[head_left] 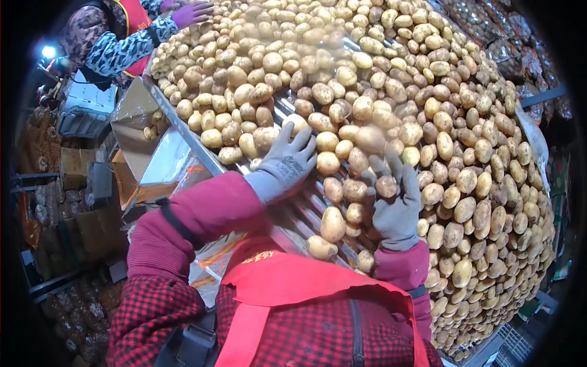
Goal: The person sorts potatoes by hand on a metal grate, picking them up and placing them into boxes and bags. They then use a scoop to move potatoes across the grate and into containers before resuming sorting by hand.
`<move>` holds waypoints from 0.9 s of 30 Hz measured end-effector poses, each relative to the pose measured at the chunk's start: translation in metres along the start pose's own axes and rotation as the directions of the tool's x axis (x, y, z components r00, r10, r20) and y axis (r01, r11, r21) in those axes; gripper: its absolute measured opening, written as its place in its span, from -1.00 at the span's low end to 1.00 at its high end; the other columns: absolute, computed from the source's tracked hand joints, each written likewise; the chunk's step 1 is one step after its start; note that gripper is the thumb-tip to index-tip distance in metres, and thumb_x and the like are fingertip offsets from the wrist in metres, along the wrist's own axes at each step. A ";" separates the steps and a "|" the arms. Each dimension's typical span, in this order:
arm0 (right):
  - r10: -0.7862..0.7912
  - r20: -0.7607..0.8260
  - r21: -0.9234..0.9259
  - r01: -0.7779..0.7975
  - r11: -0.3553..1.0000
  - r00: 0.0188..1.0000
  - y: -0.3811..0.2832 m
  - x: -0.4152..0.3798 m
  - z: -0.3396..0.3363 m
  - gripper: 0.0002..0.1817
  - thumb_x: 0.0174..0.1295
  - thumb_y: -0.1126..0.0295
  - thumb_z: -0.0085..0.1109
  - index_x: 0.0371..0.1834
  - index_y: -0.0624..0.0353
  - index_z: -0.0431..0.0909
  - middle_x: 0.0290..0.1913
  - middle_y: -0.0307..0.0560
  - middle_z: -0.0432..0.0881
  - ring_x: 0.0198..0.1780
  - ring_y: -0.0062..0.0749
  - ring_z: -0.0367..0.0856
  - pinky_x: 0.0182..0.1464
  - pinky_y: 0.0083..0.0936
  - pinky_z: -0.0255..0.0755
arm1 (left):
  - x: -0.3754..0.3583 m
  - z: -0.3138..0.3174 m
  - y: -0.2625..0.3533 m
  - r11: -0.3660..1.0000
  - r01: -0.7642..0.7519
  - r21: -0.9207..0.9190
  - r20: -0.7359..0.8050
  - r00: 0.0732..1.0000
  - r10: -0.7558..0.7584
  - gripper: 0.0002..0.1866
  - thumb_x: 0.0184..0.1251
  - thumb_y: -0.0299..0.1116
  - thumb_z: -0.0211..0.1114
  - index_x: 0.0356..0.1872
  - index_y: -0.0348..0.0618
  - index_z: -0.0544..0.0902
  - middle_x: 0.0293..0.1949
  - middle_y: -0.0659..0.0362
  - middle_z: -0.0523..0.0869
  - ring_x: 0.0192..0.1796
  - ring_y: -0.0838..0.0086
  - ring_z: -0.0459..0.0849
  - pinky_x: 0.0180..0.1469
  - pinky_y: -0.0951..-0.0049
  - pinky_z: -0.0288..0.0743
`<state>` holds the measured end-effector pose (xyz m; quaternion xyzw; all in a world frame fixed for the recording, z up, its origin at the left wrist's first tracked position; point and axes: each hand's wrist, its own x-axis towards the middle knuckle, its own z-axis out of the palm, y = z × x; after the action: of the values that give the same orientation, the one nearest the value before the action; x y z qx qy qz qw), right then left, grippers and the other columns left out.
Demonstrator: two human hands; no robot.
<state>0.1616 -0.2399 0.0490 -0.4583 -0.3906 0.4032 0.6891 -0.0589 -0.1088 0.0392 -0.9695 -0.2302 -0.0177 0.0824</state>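
My left hand (284, 164), in a grey glove, reaches over a sloping metal rack (299, 211) with its fingers spread. A pale potato (295, 124) lies at its fingertips. On the other side, my right hand (396, 211), also gloved in grey, has its fingers curled around a small brownish potato (386, 186). Between the hands, several loose potatoes (333, 224) rest on the bars. A large heap of potatoes (452, 147) surrounds both hands and spreads to the far side, some of them dusted with soil.
At the upper left, another person's purple-gloved hand (193, 13) touches the heap's edge. A metal rail (183, 129) borders the rack on the left. Beyond it stand an open cardboard box (136, 116) and a white crate (87, 107). Filled bags (507, 37) lie at the upper right.
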 end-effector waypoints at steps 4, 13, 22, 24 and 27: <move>0.154 0.020 -0.071 -0.153 0.986 0.988 -0.012 -0.001 0.001 -0.35 0.44 0.78 -0.14 0.61 0.24 0.26 0.40 0.18 0.60 0.25 -0.13 0.73 0.26 -0.32 0.69 | 0.008 -0.013 -0.004 0.990 0.043 -0.135 0.200 0.980 -0.015 -0.60 0.15 -0.08 0.52 -0.05 -0.06 0.74 0.17 0.05 0.65 0.56 0.02 0.37 0.58 -0.29 0.11; 0.496 0.091 0.275 -0.501 0.821 0.863 -0.031 0.012 0.009 -0.46 0.65 0.53 -0.13 0.66 0.15 0.21 0.47 0.29 0.51 0.27 -0.05 0.71 0.23 -0.27 0.69 | -0.004 -0.019 -0.014 0.843 0.099 -0.528 -0.216 0.945 -0.246 -0.60 0.28 -0.14 0.50 0.06 -0.11 0.71 0.25 0.00 0.70 0.42 -0.01 0.55 0.52 -0.17 0.27; 0.448 0.115 0.372 -0.457 0.808 0.887 -0.004 0.053 0.037 -0.52 0.72 0.27 -0.16 0.61 0.12 0.31 0.35 0.07 0.61 0.17 -0.16 0.75 0.02 -0.42 0.69 | 0.063 -0.065 -0.042 0.788 -0.109 -0.605 -0.435 0.875 -0.212 -0.42 0.41 -0.06 0.41 0.35 -0.18 0.64 0.34 -0.12 0.64 0.38 -0.04 0.58 0.46 -0.04 0.36; 0.562 0.087 0.552 -0.509 0.660 0.823 -0.015 0.074 0.032 -0.48 0.72 0.09 -0.14 0.61 0.03 0.35 0.35 0.00 0.64 0.13 -0.23 0.76 -0.14 -0.54 0.63 | 0.080 -0.054 -0.068 0.821 0.002 -0.571 -0.411 0.865 -0.289 -0.44 0.39 -0.13 0.41 0.33 -0.22 0.65 0.34 -0.14 0.64 0.35 -0.04 0.60 0.43 -0.01 0.39; 0.537 0.087 0.708 -0.432 0.559 0.839 -0.008 0.093 0.017 -0.37 0.68 -0.10 -0.13 0.62 0.03 0.35 0.32 0.04 0.66 0.11 -0.06 0.78 -0.30 -0.49 0.72 | 0.118 -0.022 -0.097 0.865 0.060 -0.499 -0.371 0.887 -0.275 -0.42 0.40 -0.10 0.38 0.35 -0.19 0.63 0.33 -0.10 0.65 0.36 -0.03 0.58 0.44 0.01 0.39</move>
<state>0.1823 -0.1521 0.0767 -0.2766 -0.0167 0.6613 0.6970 0.0025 0.0253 0.0837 -0.9071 -0.2802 -0.2940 -0.1104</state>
